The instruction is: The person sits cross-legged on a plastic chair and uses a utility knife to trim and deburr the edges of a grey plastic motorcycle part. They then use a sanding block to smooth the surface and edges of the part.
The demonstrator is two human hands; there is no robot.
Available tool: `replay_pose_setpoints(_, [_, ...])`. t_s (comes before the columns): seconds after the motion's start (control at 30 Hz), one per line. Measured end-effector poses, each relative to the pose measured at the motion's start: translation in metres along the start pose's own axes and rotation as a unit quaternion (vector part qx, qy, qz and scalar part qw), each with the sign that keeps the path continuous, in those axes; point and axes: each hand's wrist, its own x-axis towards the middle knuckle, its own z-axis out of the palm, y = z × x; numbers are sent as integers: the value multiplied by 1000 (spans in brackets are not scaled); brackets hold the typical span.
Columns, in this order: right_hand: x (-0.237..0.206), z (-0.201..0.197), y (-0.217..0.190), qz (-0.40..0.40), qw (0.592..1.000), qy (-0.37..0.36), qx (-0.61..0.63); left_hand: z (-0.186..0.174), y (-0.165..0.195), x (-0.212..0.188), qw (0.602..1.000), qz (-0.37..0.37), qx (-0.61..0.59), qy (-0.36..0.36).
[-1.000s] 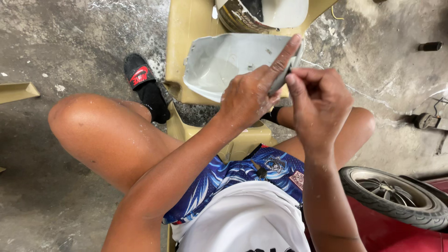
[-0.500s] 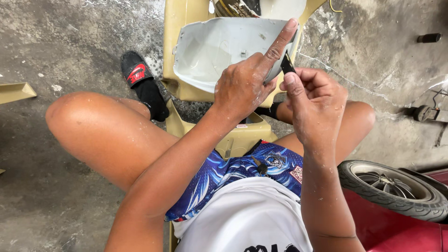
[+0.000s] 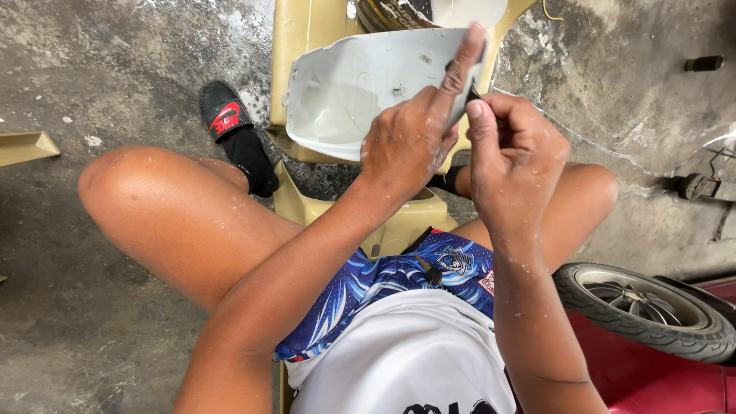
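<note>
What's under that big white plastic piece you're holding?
Under the white plastic panel is a yellowish plastic chair, showing around its edges. The left hand steadies it, the right hand works its edge. The seat beneath is covered.

Stained concrete floor (image 3: 115, 322), black slide sandal with red mark (image 3: 234, 130), small tyred wheel (image 3: 652, 310) beside red bodywork (image 3: 690, 383), tan plastic chair (image 3: 307, 31), dark cylinder (image 3: 704, 63)

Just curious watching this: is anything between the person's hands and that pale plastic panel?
Nothing visible. The left hand already grips the white panel at its right edge, and the right hand presses a small dark tool there.
</note>
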Motion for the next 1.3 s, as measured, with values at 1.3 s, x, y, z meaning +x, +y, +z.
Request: replay_pose_setpoints(1.3, [5,15,10,-44,995,22,-85,8,-8,2,996,-68,-24,-53])
